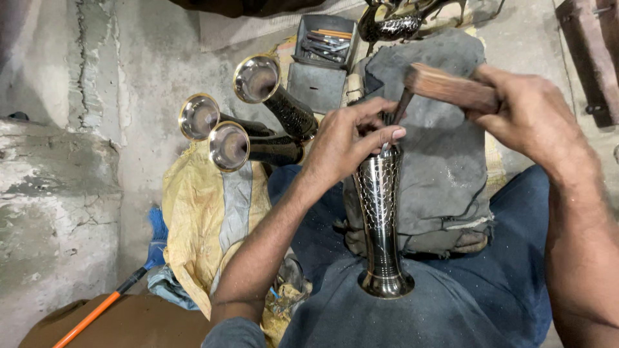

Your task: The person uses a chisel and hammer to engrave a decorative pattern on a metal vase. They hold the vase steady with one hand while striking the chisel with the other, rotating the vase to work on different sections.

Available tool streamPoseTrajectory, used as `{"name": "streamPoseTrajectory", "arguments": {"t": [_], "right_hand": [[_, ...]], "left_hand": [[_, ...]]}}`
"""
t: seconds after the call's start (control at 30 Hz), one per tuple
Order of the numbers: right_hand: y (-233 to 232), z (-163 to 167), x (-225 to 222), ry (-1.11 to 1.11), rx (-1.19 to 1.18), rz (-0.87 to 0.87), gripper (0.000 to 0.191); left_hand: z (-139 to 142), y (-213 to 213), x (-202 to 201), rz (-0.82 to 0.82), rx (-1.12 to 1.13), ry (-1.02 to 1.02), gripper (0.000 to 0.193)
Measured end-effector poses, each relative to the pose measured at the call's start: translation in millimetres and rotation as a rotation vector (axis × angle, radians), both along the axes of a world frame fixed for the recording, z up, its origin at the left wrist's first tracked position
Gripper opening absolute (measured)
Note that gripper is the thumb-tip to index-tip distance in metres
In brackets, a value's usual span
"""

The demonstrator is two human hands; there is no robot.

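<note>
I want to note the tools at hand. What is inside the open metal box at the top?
The metal box holds several thin metal rods or chisels lying side by side. Whatever lies beneath them and the box bottom are hidden.

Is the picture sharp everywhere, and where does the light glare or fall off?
Head view: the metal vase is sharp, with bright glare along its side and foot; the three vases lying behind shine at their rims. The right hand and its wooden mallet look slightly soft; the left hand is crisp. The wall at left is evenly lit, and the lower corners darken.
</note>
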State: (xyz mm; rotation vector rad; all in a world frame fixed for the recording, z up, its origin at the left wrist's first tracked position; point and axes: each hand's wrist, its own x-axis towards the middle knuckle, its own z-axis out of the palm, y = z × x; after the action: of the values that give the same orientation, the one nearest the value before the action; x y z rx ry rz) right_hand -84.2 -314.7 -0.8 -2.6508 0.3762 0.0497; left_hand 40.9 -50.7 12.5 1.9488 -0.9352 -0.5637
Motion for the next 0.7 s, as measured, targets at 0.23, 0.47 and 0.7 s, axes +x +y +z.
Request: {"name": "streamPoseTrajectory", "arguments": {"t": [0.23,0.47,0.7], "right_hand": [[8.1,-5.9,-18.0,-0.095,0.213,-0.089,0.038],[11.7,-21.2,-31.3,-0.141,0.298,-0.19,0.037],[12.7,-15.9,-34.3,-0.361,0.405,-0.074,0.034]], "left_hand": [[7.7,-2.0,2.9,-0.101,-0.032,-0.051,0.051],[10.5,-1.1,3.7,-0.202,-0.083,-0.075,0.044],[5.8,-4.9,2.2,-0.206,0.031,-0.093,0.046]]}}
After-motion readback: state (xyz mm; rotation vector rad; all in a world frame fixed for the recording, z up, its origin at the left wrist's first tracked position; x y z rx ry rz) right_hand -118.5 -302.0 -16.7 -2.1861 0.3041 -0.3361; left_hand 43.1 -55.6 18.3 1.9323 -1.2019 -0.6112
